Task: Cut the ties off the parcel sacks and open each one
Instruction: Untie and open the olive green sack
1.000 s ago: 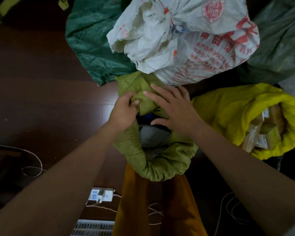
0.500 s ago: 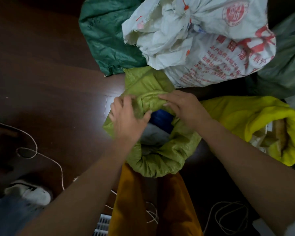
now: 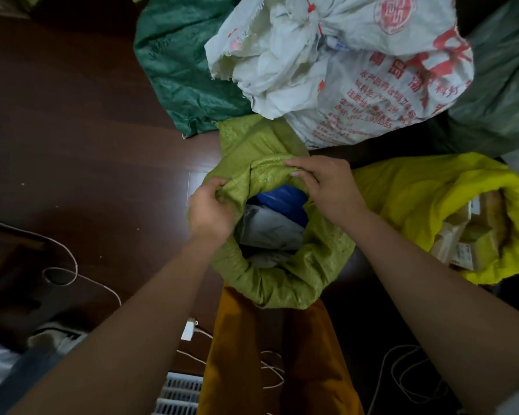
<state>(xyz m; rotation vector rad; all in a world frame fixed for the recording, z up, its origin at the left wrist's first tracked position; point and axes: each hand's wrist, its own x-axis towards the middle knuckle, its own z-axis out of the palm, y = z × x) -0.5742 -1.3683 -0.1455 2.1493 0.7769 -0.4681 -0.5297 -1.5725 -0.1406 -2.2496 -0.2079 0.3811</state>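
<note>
An olive-green woven sack stands open in the middle, its rim rolled down, with a blue parcel and grey parcels inside. My left hand grips the sack's left rim. My right hand pinches the far rim fabric. Behind it a white printed sack is bunched shut with a red tie. A yellow sack at the right lies open with cardboard boxes showing.
A dark green sack lies at the back left and a grey-green one at the back right. Loose string trails over the dark wooden floor. An orange sack, a white plug and more string sit near me.
Both hands have moved apart along the olive sack's rim, spreading its mouth wider. More of the blue and grey parcels shows. The view has shifted slightly.
</note>
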